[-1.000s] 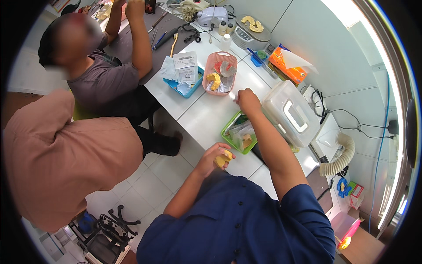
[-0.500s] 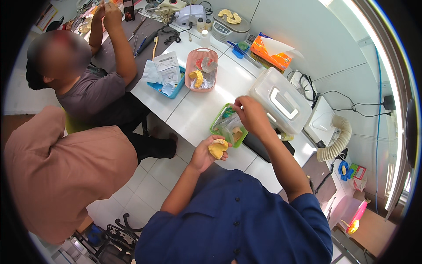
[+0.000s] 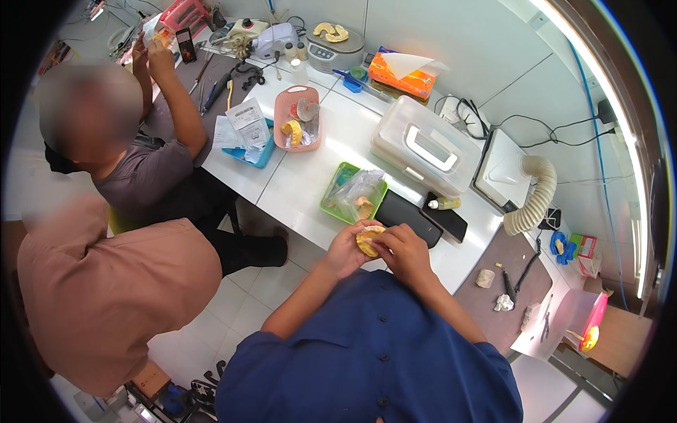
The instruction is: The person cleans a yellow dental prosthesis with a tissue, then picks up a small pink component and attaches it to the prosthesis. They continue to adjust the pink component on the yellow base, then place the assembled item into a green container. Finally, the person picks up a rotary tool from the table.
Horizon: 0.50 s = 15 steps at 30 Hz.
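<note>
A yellow plaster dental cast rests in my left hand, whose fingers wrap round it close to my shirt front. My right hand is at the cast's right side, its fingertips pinched together over the teeth. A small whitish bit shows at those fingertips, too small to name. Just beyond both hands a green basket stands at the table's edge. It holds a clear plastic bag and a pale tan cast piece.
A pink basket with casts and a blue basket with papers stand farther left. Right of the green basket lie a black case and a clear lidded box. Two people are at my left.
My right hand has come back from the green basket to the cast in my left hand. The plastic bag now lies loose in the basket. The whole view has shifted.
</note>
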Tool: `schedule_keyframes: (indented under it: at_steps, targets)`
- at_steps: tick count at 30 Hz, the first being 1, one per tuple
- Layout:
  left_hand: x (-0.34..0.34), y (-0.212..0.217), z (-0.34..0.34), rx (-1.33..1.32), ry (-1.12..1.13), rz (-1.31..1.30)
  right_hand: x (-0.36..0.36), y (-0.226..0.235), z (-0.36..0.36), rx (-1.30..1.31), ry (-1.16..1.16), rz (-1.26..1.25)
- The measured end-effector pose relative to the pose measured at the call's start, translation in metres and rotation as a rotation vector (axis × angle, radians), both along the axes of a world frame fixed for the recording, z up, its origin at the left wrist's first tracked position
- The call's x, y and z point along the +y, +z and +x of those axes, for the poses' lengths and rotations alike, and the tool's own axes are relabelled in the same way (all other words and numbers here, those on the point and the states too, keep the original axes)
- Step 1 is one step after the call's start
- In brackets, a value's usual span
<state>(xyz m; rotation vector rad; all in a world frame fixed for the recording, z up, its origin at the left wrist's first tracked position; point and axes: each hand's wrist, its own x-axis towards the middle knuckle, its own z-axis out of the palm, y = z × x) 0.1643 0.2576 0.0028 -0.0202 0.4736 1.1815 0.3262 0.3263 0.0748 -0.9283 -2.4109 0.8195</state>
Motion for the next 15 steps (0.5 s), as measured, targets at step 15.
schedule_keyframes:
  at_steps: [15]
  targets:
    - [0.014, 0.014, 0.031, 0.425, -0.22, 0.005, -0.003, -0.023, 0.045, -0.021, -0.083, -0.192]
